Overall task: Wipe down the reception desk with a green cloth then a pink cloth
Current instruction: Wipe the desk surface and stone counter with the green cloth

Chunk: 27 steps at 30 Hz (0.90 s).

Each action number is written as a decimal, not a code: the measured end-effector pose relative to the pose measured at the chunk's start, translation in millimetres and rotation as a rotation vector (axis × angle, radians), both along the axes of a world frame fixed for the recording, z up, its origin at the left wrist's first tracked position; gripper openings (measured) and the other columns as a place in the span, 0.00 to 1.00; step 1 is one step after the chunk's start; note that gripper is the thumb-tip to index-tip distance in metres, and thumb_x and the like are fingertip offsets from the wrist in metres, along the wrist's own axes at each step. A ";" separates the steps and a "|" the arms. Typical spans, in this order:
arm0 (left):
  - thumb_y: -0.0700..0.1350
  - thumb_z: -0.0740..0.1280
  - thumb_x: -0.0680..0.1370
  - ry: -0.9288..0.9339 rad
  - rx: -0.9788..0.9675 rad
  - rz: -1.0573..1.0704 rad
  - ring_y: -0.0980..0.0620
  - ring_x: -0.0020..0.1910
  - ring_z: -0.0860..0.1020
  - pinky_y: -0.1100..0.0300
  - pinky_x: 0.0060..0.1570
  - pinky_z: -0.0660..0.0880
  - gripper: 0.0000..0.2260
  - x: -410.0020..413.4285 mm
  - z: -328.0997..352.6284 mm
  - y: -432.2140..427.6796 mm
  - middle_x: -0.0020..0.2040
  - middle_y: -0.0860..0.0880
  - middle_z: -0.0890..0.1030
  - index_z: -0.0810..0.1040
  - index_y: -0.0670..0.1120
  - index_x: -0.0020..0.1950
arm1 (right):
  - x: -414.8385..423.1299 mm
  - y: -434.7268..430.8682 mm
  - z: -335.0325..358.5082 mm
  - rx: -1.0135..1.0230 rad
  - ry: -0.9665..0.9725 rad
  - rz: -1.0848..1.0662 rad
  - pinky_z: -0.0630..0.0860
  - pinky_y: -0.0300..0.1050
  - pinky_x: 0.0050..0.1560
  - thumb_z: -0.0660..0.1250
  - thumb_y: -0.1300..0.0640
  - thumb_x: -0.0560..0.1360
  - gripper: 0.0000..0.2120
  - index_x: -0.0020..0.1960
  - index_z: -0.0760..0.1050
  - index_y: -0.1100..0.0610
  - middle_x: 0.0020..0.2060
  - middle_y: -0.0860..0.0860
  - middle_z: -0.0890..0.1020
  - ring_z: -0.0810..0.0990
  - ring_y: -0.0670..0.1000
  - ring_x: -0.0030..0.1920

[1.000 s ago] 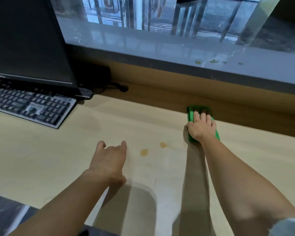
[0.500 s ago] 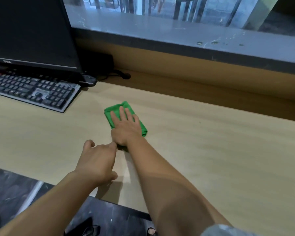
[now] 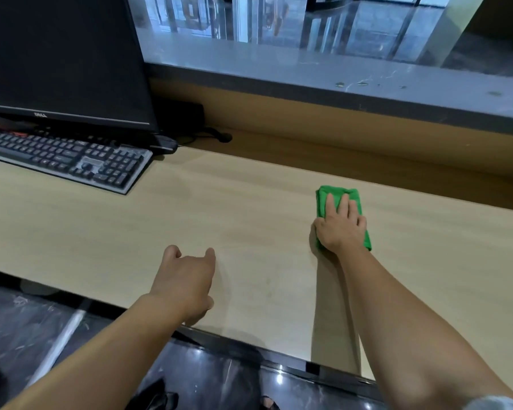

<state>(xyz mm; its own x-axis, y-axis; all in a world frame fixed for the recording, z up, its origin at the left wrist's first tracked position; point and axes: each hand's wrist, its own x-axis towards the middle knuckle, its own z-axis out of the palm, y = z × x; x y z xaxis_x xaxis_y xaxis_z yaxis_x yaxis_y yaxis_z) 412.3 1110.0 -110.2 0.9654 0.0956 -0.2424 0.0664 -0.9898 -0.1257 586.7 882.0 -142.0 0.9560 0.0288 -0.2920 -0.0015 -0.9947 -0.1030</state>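
right hand (image 3: 339,229): flat, fingers straight, pressing green cloth (image 3: 338,191) toward the counter's (image 3: 219,208) far edge
left hand (image 3: 187,276): loose, empty, by front edge
risk: a wide leftward swipe could clip the keyboard (image 3: 71,159)

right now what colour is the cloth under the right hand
The cloth is plain bright green, no pattern, clearest in the head view.

I see a bright green folded cloth (image 3: 323,199) on the pale beige wood-grain tabletop (image 3: 219,220). The flat keyboard (image 3: 71,159) has dark grey keys in a silver frame. The monitor (image 3: 62,54) is black.
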 end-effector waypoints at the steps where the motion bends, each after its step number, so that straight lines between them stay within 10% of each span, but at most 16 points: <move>1: 0.51 0.65 0.73 -0.003 -0.007 0.003 0.51 0.48 0.77 0.56 0.58 0.56 0.35 -3.1 -0.2 1.4 0.40 0.54 0.78 0.54 0.46 0.76 | -6.0 9.1 0.1 0.010 0.009 -0.010 0.42 0.54 0.76 0.47 0.47 0.83 0.30 0.80 0.38 0.50 0.78 0.55 0.38 0.39 0.56 0.78; 17: 0.43 0.60 0.74 -0.084 0.074 0.084 0.50 0.48 0.79 0.55 0.42 0.53 0.16 -53.1 -14.2 29.6 0.43 0.52 0.81 0.65 0.48 0.62 | -123.1 184.1 -5.4 0.098 0.089 0.613 0.37 0.54 0.75 0.50 0.50 0.82 0.31 0.79 0.37 0.48 0.78 0.52 0.35 0.35 0.53 0.78; 27: 0.37 0.57 0.72 -0.012 -0.008 0.106 0.50 0.39 0.72 0.56 0.45 0.54 0.16 -48.1 -13.2 0.0 0.39 0.53 0.78 0.68 0.46 0.59 | -114.8 39.0 -4.7 0.042 -0.003 0.229 0.42 0.54 0.76 0.47 0.47 0.82 0.30 0.79 0.37 0.48 0.78 0.53 0.37 0.39 0.53 0.78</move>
<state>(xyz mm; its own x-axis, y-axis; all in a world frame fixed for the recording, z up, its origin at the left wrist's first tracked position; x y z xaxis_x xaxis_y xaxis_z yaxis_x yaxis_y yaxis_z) 364.3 1110.0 -123.4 0.9529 0.1951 -0.2324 0.1718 -0.9782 -0.1164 471.9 921.0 -146.7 0.9242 0.2568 -0.2828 0.2237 -0.9639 -0.1441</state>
